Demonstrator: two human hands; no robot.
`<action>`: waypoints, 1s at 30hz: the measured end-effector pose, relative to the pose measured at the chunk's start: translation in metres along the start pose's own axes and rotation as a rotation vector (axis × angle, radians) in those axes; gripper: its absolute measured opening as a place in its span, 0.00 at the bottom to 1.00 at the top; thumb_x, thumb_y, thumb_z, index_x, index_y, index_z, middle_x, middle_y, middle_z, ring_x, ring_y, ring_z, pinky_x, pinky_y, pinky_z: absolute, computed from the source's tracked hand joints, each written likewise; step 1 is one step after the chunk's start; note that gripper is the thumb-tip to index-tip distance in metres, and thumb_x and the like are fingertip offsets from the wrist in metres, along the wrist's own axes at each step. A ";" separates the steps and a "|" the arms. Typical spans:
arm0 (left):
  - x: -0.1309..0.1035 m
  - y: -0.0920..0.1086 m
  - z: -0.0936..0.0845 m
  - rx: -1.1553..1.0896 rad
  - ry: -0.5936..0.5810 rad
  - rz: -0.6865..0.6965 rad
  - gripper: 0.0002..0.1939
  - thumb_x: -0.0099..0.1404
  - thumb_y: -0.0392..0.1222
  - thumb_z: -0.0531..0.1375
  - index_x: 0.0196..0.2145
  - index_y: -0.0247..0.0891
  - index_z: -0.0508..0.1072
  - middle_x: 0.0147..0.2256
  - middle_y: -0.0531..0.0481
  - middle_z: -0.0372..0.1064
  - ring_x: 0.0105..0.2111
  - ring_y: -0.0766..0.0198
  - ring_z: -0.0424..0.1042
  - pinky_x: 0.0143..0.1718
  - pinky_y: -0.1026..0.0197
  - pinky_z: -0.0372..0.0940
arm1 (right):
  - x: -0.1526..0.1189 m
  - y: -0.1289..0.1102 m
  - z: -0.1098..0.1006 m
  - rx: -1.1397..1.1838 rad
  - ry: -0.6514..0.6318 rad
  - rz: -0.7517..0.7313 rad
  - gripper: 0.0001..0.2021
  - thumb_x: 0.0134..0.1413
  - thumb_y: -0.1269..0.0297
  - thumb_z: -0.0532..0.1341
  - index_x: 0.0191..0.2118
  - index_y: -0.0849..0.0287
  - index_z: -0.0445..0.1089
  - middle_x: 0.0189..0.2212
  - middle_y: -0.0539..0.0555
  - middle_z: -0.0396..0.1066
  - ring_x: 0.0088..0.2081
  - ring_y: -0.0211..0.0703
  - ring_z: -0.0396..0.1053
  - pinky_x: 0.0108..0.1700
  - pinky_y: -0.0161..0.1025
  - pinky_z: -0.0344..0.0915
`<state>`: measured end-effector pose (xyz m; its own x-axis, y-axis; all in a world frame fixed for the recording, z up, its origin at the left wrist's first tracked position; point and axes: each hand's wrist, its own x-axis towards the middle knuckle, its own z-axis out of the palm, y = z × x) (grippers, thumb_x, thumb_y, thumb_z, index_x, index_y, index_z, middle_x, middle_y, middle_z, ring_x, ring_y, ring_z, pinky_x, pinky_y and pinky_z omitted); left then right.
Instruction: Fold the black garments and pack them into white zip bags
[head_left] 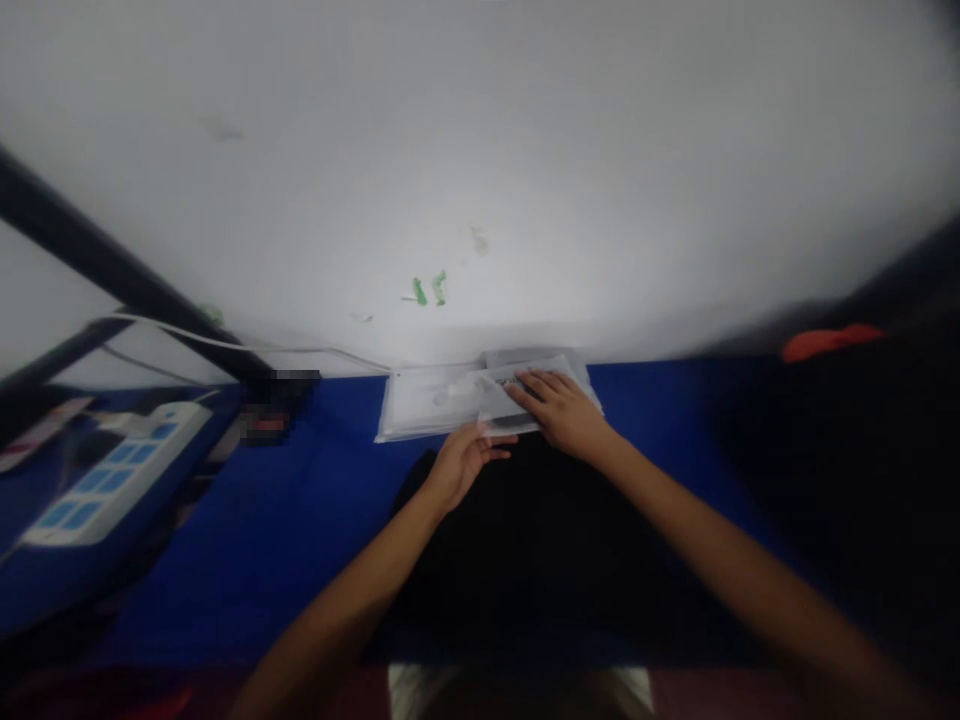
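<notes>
A clear plastic bag [491, 405] lies on the other packets, with something dark showing through it. My right hand [559, 405] rests flat on top of it, fingers stretched out. At the near left corner, my left hand [461, 465] pinches the bag's edge between thumb and fingers, with some fingers reaching underneath. Under and to the left is a stack of flat clear plastic packets [420, 400]. Near my hands spreads a black cloth-like thing [525, 540]; its shape is too dark to make out.
A blue table surface [300, 540] stretches below a pale wall [480, 150] with green scraps on it. At left lies a white power strip [120, 475] with blue sockets; a white cable [225, 343] runs along the wall. Dark material and a red item [829, 343] are at right.
</notes>
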<state>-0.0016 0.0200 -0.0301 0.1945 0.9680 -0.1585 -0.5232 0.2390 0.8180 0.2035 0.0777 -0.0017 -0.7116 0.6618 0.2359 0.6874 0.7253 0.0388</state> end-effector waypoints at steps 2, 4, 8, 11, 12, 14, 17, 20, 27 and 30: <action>0.000 0.000 -0.001 0.038 -0.024 -0.012 0.14 0.62 0.48 0.61 0.31 0.32 0.73 0.44 0.40 0.73 0.40 0.54 0.75 0.38 0.57 0.69 | 0.012 0.010 0.007 -0.058 -0.014 0.059 0.30 0.59 0.75 0.50 0.67 0.57 0.52 0.65 0.62 0.55 0.64 0.60 0.52 0.61 0.58 0.47; -0.001 -0.001 0.000 0.111 -0.040 -0.004 0.14 0.62 0.49 0.61 0.33 0.32 0.73 0.47 0.39 0.72 0.37 0.58 0.75 0.37 0.58 0.68 | 0.021 0.018 0.012 -0.099 -0.013 0.148 0.28 0.61 0.74 0.47 0.66 0.58 0.52 0.64 0.63 0.56 0.63 0.63 0.52 0.60 0.62 0.46; -0.004 -0.001 0.003 0.259 -0.026 0.005 0.13 0.61 0.48 0.62 0.32 0.33 0.72 0.41 0.42 0.74 0.32 0.63 0.73 0.35 0.60 0.67 | 0.025 0.026 0.018 -0.091 -0.048 0.200 0.27 0.64 0.60 0.50 0.67 0.57 0.51 0.64 0.65 0.55 0.63 0.68 0.51 0.58 0.68 0.45; -0.007 0.001 0.007 0.394 -0.048 0.019 0.13 0.62 0.49 0.61 0.32 0.34 0.73 0.35 0.45 0.73 0.31 0.63 0.72 0.36 0.61 0.66 | 0.022 0.026 0.021 -0.059 -0.067 0.178 0.35 0.61 0.41 0.48 0.67 0.56 0.50 0.65 0.65 0.54 0.63 0.71 0.49 0.59 0.69 0.42; -0.008 0.004 0.008 0.461 -0.073 0.026 0.13 0.63 0.49 0.60 0.32 0.34 0.73 0.33 0.46 0.73 0.30 0.64 0.71 0.36 0.61 0.65 | 0.020 0.025 0.022 -0.055 -0.066 0.174 0.37 0.60 0.38 0.46 0.67 0.56 0.50 0.64 0.65 0.54 0.63 0.71 0.49 0.59 0.70 0.42; -0.013 0.012 0.013 0.641 -0.148 0.040 0.14 0.65 0.50 0.57 0.30 0.35 0.73 0.27 0.50 0.70 0.27 0.65 0.69 0.34 0.62 0.63 | 0.019 0.025 0.025 -0.057 -0.065 0.168 0.40 0.59 0.35 0.45 0.67 0.57 0.50 0.64 0.66 0.54 0.64 0.72 0.49 0.59 0.70 0.41; -0.027 0.028 0.023 1.001 -0.313 0.076 0.16 0.66 0.50 0.56 0.26 0.37 0.70 0.23 0.54 0.66 0.24 0.67 0.65 0.28 0.64 0.57 | 0.019 0.027 0.026 -0.057 -0.075 0.166 0.41 0.58 0.34 0.45 0.68 0.57 0.49 0.65 0.65 0.54 0.64 0.72 0.49 0.60 0.70 0.40; -0.049 0.040 0.031 1.331 -0.524 0.107 0.13 0.63 0.49 0.60 0.27 0.39 0.70 0.24 0.54 0.67 0.25 0.66 0.65 0.26 0.64 0.53 | 0.018 0.030 0.020 -0.024 -0.097 0.165 0.41 0.57 0.34 0.47 0.68 0.55 0.47 0.66 0.64 0.52 0.64 0.70 0.49 0.61 0.68 0.40; -0.113 0.037 0.002 1.621 -0.682 -0.035 0.09 0.56 0.41 0.67 0.28 0.40 0.68 0.27 0.57 0.68 0.27 0.66 0.66 0.27 0.65 0.52 | -0.036 -0.009 -0.025 0.234 0.026 0.117 0.26 0.60 0.54 0.57 0.59 0.64 0.60 0.58 0.68 0.61 0.58 0.58 0.58 0.57 0.51 0.57; -0.136 0.037 -0.023 1.664 -0.549 -0.043 0.09 0.56 0.42 0.67 0.31 0.41 0.69 0.33 0.55 0.68 0.33 0.63 0.68 0.34 0.63 0.58 | -0.082 -0.035 -0.044 0.530 -0.224 0.052 0.14 0.60 0.53 0.58 0.41 0.58 0.68 0.38 0.56 0.71 0.38 0.46 0.69 0.40 0.40 0.65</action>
<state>-0.0663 -0.1014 0.0091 0.6010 0.7441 -0.2919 0.7526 -0.4037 0.5202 0.2439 -0.0106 0.0198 -0.7321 0.6812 0.0110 0.5966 0.6488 -0.4724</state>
